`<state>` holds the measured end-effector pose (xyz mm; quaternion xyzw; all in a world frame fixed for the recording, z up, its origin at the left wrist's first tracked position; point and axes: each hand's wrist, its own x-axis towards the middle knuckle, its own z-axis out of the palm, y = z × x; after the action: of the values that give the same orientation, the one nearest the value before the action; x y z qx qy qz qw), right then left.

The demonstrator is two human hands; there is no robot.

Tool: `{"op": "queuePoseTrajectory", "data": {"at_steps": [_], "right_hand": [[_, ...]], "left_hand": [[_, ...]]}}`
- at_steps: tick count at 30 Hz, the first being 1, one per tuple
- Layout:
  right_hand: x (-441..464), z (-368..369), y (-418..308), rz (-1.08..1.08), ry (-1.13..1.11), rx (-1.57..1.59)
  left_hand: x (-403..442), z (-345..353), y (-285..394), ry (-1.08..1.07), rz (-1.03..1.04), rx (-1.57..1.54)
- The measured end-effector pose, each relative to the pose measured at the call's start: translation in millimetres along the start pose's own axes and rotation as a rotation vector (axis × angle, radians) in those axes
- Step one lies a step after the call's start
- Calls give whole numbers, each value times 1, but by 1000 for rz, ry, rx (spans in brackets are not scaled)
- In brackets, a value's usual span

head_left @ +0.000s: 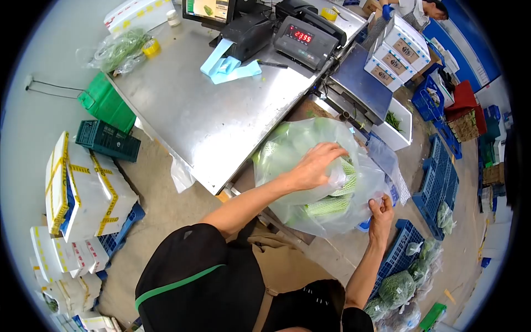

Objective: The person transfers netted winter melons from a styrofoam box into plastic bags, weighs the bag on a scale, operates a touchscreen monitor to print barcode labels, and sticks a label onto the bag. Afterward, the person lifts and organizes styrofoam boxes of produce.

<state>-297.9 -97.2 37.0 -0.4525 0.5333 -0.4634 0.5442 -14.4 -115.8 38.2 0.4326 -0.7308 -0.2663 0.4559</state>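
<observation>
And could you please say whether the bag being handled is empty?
Not empty: the plastic bag bulges, pale green shapes show through it, and light-green netting lies beside the left hand. How full, I cannot tell.

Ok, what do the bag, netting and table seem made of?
Bag: thin, glossy plastic film, it seems; translucent and creased. Netting: matte plastic or foam, can't tell which; pale green open mesh. Table: likely bare steel, satin; grey with blurred glare.
</observation>
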Motion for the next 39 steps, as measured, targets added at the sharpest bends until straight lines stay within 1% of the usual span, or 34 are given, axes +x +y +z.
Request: {"op": "queuePoseTrajectory", "data": {"at_steps": [4,6,8,11,15,18,22,27,30,31,37,39], "right_hand": [[-6,9,-4,-62,9,-62],[-12,10,-9,-80,22,-76],[-15,3,-7,-124,25,-59],[-17,-9,-4,-199,70,-91],[-21,-17,-7,-273,141,-137],[-26,-18,-13,-287,212,-164],[-41,-4,-31,-370,282,-204],[-69,14,-35,-452,359,-229],[-100,23,-33,-401,457,-576],[-113,28,-38,-364,511,-726],[-204,41,-40,-263,681,-816],[-228,55,-42,-177,775,-863]], "left_hand": [[-30,-22,14,-37,-127,56],[-54,-30,12,68,-196,104],[-74,-38,13,187,-338,129],[-106,-42,6,324,-573,4],[-129,-33,8,415,-651,-114],[-134,-22,20,321,-694,-82],[-138,-10,27,258,-706,-109],[-140,-19,21,233,-644,-138],[-137,-34,10,194,-642,-184],[-136,-37,5,216,-601,-243],[-114,-66,-8,9,-447,-327],[-111,-71,-6,-37,-357,-349]]}}
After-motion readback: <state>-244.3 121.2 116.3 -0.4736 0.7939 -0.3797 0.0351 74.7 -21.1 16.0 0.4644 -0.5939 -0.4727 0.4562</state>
